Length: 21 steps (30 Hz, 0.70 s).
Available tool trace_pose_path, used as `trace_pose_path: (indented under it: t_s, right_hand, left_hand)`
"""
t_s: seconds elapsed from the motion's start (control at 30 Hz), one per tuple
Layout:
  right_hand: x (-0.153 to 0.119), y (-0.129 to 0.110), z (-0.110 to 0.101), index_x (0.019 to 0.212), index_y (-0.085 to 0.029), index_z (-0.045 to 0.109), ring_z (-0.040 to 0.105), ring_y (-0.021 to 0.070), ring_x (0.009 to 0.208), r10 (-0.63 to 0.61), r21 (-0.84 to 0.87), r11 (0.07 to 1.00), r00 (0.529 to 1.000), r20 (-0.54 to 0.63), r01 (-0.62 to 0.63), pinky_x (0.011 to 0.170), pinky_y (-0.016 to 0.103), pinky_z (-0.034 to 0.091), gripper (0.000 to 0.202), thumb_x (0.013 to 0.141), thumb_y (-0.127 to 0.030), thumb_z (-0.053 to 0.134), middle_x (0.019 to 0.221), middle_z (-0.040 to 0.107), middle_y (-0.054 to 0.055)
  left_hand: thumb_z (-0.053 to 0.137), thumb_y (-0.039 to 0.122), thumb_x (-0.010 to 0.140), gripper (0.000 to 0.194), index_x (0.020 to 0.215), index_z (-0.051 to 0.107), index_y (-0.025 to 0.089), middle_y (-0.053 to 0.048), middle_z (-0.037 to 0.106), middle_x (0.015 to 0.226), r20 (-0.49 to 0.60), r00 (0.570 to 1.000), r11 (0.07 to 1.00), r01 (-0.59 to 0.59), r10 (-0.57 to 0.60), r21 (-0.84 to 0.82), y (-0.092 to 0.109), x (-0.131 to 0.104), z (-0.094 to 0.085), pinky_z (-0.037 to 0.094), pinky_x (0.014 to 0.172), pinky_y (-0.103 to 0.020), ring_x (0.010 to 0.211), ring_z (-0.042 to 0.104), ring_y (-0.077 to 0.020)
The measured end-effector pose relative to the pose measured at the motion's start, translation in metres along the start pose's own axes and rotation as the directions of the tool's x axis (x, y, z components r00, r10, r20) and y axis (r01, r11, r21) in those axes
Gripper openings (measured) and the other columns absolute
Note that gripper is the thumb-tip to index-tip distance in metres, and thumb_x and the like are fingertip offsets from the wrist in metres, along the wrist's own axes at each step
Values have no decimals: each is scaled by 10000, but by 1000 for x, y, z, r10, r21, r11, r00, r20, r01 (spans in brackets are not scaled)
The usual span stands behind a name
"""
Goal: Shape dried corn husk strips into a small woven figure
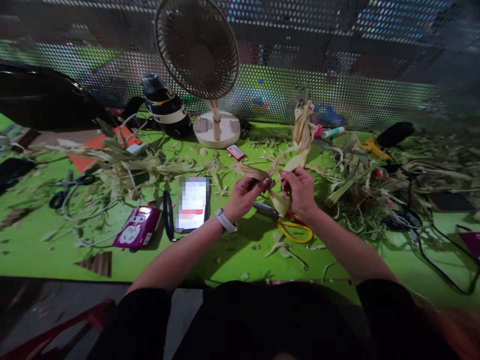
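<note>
A bright green bench runs beneath both of the person's hands, littered with shreds of dried leaf. Beyond it stands a perforated metal screen, and a red chair shows at the lower left, below bench level.

The left hand, a pale wristband at its wrist, has thumb and forefinger pressed together on pale corn husk strips. The right hand pinches the same strips just beside it, its fingers nearly closed with only the husk between them. The strips are held above the bench, one end pointing left past the left fingers, another hanging down between the hands. A third runs up and away from the right fingers toward an upright husk bundle; whether the two are joined cannot be told.

Below the right fingers lie yellow-handled scissors, partly hidden by the husk. Left of the left fingers are a lit smartphone and, farther out, a purple socket block. Beyond the left fingers stand a desk fan and a dark bottle. To the right of the right fingers spreads a heap of husks, with a yellow glue gun behind it.
</note>
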State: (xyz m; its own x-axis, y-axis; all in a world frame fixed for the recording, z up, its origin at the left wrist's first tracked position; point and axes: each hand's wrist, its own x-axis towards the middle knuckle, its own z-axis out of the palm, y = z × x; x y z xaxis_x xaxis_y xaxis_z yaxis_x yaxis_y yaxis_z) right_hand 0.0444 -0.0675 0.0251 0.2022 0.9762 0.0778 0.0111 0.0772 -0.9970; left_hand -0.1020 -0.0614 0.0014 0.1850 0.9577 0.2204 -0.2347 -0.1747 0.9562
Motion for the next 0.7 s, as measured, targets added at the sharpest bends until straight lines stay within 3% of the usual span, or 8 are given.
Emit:
trace_pose_path:
  t_s: [0.1,0.23,0.3,0.37,0.43,0.47,0.6,0.7]
  right_hand:
    - [9,8,0,581,-236,384,305,72,336,160,113,981,987,4,-160,345,231,277,302,730,-418,573,420,354,-89]
    - [21,21,-2,629,-235,413,280,70,356,288,15,956,947,141,-292,362,227,251,266,666,-409,610,436,328,-102]
    - [25,23,-6,727,-220,481,343,84,404,224,-106,972,967,124,-211,411,236,322,270,589,-336,682,482,390,-100]
    - [28,22,-11,866,-201,546,511,134,580,-9,-243,970,998,68,26,570,280,455,349,553,-249,693,646,552,-36]
    - [28,18,-18,976,-200,591,597,197,877,-236,-312,913,964,123,263,797,346,495,359,621,-229,634,914,647,47]
    - [28,15,-20,1021,-208,605,593,215,990,-283,-276,904,942,182,325,873,370,484,344,678,-238,589,1015,653,65]
    - [19,2,-22,1063,-237,634,615,222,1055,-279,-37,951,906,319,306,954,404,480,276,862,-339,475,1067,681,60]
    - [12,-4,-18,979,-238,651,645,206,978,-230,-2,970,914,335,245,911,391,514,281,916,-436,461,1033,690,60]
  left_hand:
    - [676,502,771,328,812,688,177,-44,669,803,-19,996,995,-88,89,57,-2,-1,0,502,682,-277,736,596,-140]
    - [659,452,801,288,798,693,166,-64,659,803,57,989,979,-146,139,144,4,-2,-4,493,672,-279,732,589,-148]
    - [667,470,787,309,790,690,162,-54,662,777,89,992,983,-98,86,153,6,0,-6,493,664,-273,712,584,-142]
    - [683,488,764,334,809,688,157,-43,672,769,98,995,992,-37,25,121,5,2,-7,495,656,-265,695,581,-134]
    - [717,483,732,347,832,686,152,-39,682,778,114,993,997,20,-28,73,1,5,-9,495,659,-261,696,585,-128]
    - [734,476,716,353,840,684,150,-39,685,784,122,991,998,52,-57,48,-1,6,-10,495,661,-259,699,588,-127]
    - [768,456,684,356,829,673,145,-22,668,759,167,970,982,184,-176,-31,-4,8,-12,473,632,-232,668,569,-104]
    - [772,445,686,337,781,661,141,1,625,697,193,957,970,233,-218,-63,-2,8,-13,429,576,-206,605,514,-75]
